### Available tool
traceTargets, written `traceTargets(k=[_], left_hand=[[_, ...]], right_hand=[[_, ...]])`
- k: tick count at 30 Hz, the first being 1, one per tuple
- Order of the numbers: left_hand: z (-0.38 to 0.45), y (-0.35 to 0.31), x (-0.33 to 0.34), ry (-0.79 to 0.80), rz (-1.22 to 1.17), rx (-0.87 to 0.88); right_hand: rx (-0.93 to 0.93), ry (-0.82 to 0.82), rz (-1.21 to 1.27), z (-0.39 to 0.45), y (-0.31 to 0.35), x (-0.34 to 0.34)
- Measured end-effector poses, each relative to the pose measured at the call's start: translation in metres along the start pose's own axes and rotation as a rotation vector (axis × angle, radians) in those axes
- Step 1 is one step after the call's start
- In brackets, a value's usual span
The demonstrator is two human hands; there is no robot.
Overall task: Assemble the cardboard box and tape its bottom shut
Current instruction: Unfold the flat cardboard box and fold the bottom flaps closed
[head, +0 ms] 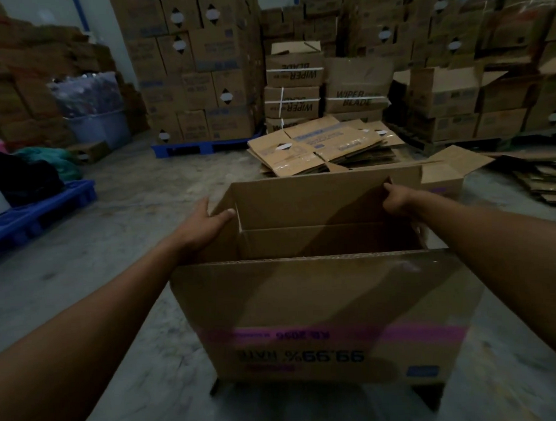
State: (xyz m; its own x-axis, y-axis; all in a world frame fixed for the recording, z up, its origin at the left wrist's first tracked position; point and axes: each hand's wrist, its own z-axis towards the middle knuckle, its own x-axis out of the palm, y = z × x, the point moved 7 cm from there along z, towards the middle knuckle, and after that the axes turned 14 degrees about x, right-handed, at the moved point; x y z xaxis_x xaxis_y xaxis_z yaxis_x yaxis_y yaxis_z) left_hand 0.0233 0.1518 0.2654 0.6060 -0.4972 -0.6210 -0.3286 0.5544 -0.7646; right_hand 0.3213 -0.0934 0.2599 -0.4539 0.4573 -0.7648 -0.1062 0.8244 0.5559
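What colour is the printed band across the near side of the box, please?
Pink to magenta, running across the cardboard box above upside-down dark print; the head view shows it.

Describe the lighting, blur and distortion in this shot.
Head view: dim throughout, the stacked boxes at the back darkest; arm shadows fall across the cardboard box; its upside-down print is motion-smeared; wide-angle bending curves the edges, stretching both forearms toward the left hand and right hand.
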Motion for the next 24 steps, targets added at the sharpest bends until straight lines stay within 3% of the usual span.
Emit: traceTargets(k=[3,8,12,15,17,18,21,24], left_hand=[[-0.004,0.005,0.002,-0.05,-0.02,-0.094],[-0.01,-0.007,0.008,-0.024,-0.212,-0.232],[-0.014,0.0,0.01,-0.062,-0.447,-0.23],[-0.02,0.031,0.008,-0.266,-0.919,-0.263],[-0.023,0.052,0.004,-0.385,-1.088,-0.203],[-0.026,0.06,0.006,-0.382,-1.094,-0.164],[-0.041,0.048,0.026,-0.177,-1.009,-0.023],[-0.045,0.044,0.027,-0.182,-0.91,-0.002]], right_hand=[[-0.058,0.112,0.185,-0.011,0.001,0.022],[-0.099,0.016,0.303,-0.03,-0.033,0.042],[-0.149,-0.038,0.056,-0.05,-0.079,0.081],[-0.252,-0.16,-0.263,-0.057,-0.093,0.106],[-0.248,-0.182,-0.386,-0.054,-0.091,0.11],[-0.222,-0.163,-0.435,-0.052,-0.089,0.113],[-0.118,-0.081,-0.589,-0.045,-0.091,0.119],[-0.014,-0.04,-0.752,-0.039,-0.097,0.128]])
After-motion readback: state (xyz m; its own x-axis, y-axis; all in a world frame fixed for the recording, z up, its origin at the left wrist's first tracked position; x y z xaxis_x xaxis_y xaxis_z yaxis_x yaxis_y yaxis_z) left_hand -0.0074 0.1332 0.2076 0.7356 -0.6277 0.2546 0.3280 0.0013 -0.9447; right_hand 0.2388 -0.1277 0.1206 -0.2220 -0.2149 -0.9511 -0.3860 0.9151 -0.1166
